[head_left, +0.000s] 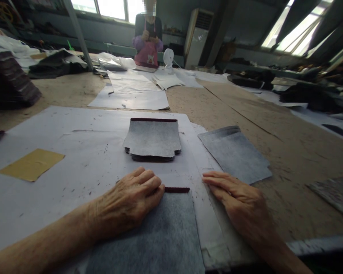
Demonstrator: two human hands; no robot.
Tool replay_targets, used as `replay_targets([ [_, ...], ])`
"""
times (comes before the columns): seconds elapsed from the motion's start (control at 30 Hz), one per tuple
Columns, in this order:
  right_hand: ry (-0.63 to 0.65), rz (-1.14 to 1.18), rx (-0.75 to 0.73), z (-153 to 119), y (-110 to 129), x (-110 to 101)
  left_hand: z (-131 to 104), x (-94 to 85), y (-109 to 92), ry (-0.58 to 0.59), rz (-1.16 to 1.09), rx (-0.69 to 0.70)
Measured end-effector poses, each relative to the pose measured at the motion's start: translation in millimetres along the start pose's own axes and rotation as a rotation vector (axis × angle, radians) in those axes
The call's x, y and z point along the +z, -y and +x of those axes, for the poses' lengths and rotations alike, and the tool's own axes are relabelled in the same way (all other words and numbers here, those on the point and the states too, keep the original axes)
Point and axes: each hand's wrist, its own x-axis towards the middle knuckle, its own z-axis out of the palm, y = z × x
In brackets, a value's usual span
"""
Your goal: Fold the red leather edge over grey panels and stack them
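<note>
A grey-blue sheet (165, 236) with a dark red strip along its far edge lies at the near edge of the table. My left hand (134, 198) rests over the left part of that strip, its fingers curled together on the edge. To the right of the sheet, my right hand (234, 194) lies on the white paper (82, 152), fingers stretched flat, nothing visible in it. Beyond both hands sits a stack of notched grey pieces (154, 137), the top one with a dark red far edge. Another grey stack (237, 152) lies just past my right hand.
A yellow-brown card (32, 164) lies at left. Behind it rises a tall dark stack (11, 82). White sheets (131, 97) and a white roll (168, 59) are farther back. Across the table stands a person (148, 42) in a pink apron. A speckled piece (335, 196) lies at right.
</note>
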Motion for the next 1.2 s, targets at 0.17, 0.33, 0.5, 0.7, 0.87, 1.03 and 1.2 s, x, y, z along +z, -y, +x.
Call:
replay_targets([
  [0.17,0.023,-0.023,-0.219,6,39,24,2,0.7,-1,-0.027,0.004,-0.003],
  [0.33,0.067,-0.099,-0.317,2,61,45,1,0.3,1,-0.048,-0.078,-0.013],
  [0.5,0.105,-0.038,-0.285,-1,55,44,-17,-3.6,14,-0.18,-0.171,-0.089],
  [0.7,0.117,-0.085,-0.331,2,53,42,-29,-7.9,17,-0.133,-0.16,-0.046],
  [0.87,0.184,-0.286,-0.467,10,61,37,-26,-5.9,14,-0.119,-0.121,-0.017],
  [1.03,0.085,-0.416,-0.497,18,78,46,-23,-8.2,11,-0.093,-0.142,-0.03],
  [1.2,0.164,-0.157,-0.526,18,74,55,-29,-10.2,16,-0.117,-0.223,-0.074],
])
